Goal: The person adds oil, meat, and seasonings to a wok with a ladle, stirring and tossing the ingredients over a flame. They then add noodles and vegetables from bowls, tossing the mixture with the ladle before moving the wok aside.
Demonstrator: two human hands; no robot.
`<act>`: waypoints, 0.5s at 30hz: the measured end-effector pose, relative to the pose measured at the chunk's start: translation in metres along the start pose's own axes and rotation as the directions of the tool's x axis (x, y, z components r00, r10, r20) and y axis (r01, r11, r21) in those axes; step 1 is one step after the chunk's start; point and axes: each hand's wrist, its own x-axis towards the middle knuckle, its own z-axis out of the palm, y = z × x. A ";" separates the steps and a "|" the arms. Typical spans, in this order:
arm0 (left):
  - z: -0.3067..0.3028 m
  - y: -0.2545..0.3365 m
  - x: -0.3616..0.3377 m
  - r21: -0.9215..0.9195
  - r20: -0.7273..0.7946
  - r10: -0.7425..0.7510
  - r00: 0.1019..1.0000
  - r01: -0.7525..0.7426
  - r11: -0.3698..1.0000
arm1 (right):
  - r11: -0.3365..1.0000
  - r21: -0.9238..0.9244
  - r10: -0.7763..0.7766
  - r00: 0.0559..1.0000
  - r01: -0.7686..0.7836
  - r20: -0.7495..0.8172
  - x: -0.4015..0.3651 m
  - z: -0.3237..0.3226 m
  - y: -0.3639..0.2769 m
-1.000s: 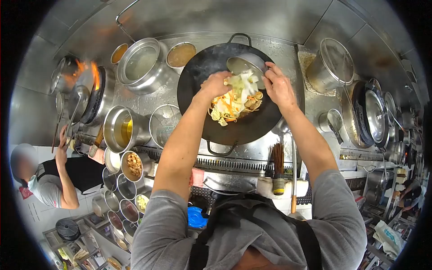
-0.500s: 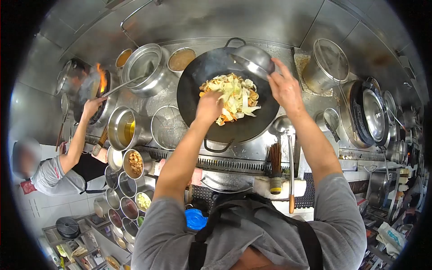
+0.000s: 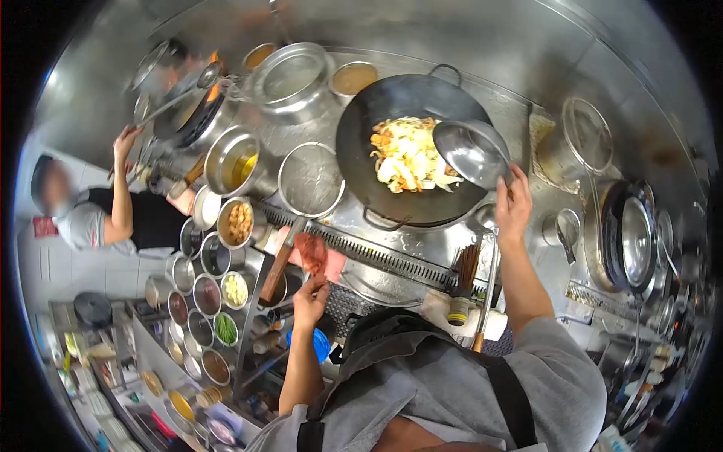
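Stainless-steel counter [image 3: 422, 237] surrounds the wok [image 3: 360, 154] of vegetables [image 3: 410, 154], the right hand [image 3: 514, 205] gripping a metal bowl [image 3: 471, 152] above it, the left hand [image 3: 309, 301] pinching a reddish rag [image 3: 310, 251].

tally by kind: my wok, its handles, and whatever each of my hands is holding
wok: 1
wok handles, far handle and near handle: 2
metal bowl, in right hand: 1
red cloth, in left hand: 1
total: 5
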 end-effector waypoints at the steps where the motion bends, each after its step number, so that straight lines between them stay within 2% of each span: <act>1: 0.001 0.005 -0.006 -0.038 0.037 0.046 0.998 -0.045 0.998 | 0.985 0.070 0.161 0.987 -0.159 -0.019 -0.012 -0.001 -0.014; 3: 0.001 0.017 -0.017 -0.064 0.033 0.053 0.998 -0.051 0.997 | 0.919 0.215 0.332 0.943 -0.332 0.037 -0.050 0.015 -0.024; 4: -0.005 0.022 -0.022 -0.074 0.005 0.056 0.998 -0.056 0.996 | 0.819 0.360 0.418 0.895 -0.446 0.158 -0.067 0.018 -0.044; 5: -0.010 0.027 -0.028 -0.179 0.018 0.047 0.999 -0.043 0.983 | 0.685 0.471 0.474 0.831 -0.556 0.291 -0.084 0.021 -0.069; 7: -0.023 0.026 -0.040 -0.345 0.036 0.064 0.997 -0.047 0.937 | 0.656 0.365 0.400 0.714 -0.661 0.575 -0.121 0.019 -0.110; 9: -0.043 0.031 -0.069 -0.438 0.001 0.032 0.999 -0.028 0.898 | 0.780 0.382 0.098 0.699 -0.496 0.708 -0.174 0.043 -0.102; 11: -0.068 -0.002 -0.102 -0.336 0.019 -0.024 1.000 0.029 0.941 | 0.785 0.293 0.061 0.539 -0.545 0.840 -0.203 0.043 -0.143; 13: -0.086 -0.043 -0.147 -0.175 -0.109 -0.021 0.994 0.002 0.985 | 0.823 0.338 -0.118 0.444 -0.458 0.888 -0.233 0.046 -0.172; 14: -0.095 -0.062 -0.173 -0.082 -0.202 -0.042 0.978 0.026 0.996 | 0.804 0.341 -0.141 0.401 -0.487 0.905 -0.248 0.045 -0.189; 15: -0.108 -0.065 -0.203 -0.143 -0.194 -0.113 0.975 0.086 0.986 | 0.789 0.339 -0.179 0.336 -0.513 0.925 -0.266 0.048 -0.205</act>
